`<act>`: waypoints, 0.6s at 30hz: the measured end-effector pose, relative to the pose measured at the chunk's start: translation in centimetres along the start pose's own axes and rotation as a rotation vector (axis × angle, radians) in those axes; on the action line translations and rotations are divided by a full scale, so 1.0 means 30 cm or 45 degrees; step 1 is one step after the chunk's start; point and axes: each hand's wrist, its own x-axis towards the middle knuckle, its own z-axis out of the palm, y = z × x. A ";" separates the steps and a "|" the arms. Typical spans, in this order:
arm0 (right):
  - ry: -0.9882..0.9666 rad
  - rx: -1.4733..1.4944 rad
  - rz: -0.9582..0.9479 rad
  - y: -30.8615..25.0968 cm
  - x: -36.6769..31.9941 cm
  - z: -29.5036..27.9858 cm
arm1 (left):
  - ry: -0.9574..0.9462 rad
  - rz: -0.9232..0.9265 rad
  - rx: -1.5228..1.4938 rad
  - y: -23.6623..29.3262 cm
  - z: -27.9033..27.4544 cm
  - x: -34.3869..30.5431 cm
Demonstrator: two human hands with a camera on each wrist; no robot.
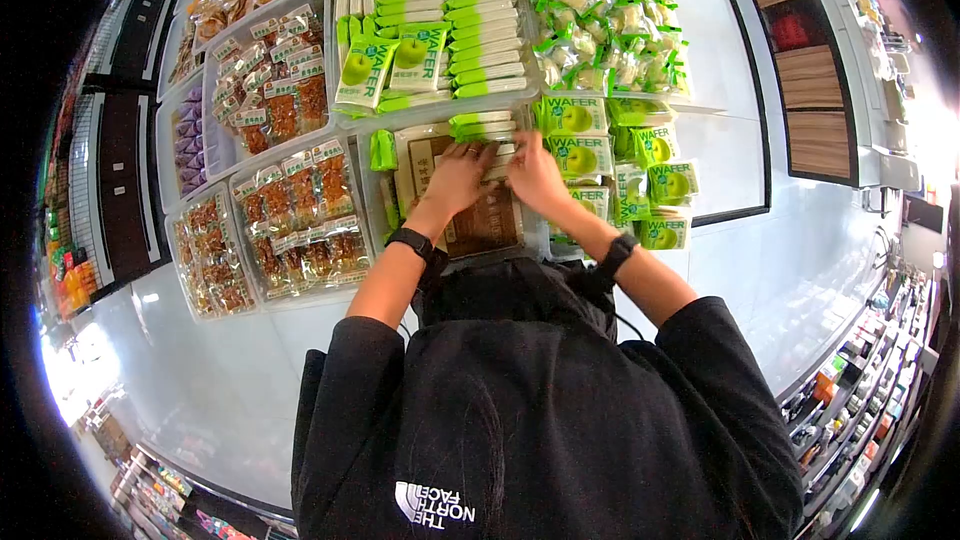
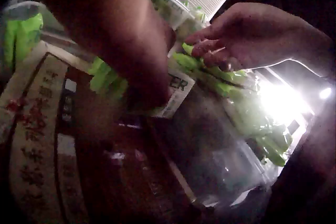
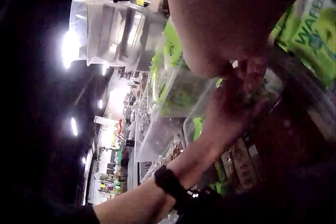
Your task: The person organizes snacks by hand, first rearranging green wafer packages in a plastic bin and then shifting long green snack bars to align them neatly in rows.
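Both bare forearms reach forward out of black sleeves (image 1: 345,350) pushed up towards the elbows. They angle inward, so the two hands meet almost knuckle to knuckle ahead of the chest. The left hand (image 1: 458,180) lies palm down with the wrist slightly bent. Its fingers (image 2: 149,85) are curled down around a flat green-and-white wafer packet (image 2: 179,91). The right hand (image 1: 535,175) sits just beside it, also palm down. Its bent fingers (image 2: 210,49) pinch the edges of slim green packets (image 2: 223,81). Each wrist wears a black strap (image 1: 410,241), and the elbows stay close to the body.
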 end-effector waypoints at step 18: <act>-0.149 1.514 1.189 0.120 0.047 0.217 | 0.364 -0.692 -1.444 -0.022 0.085 -0.048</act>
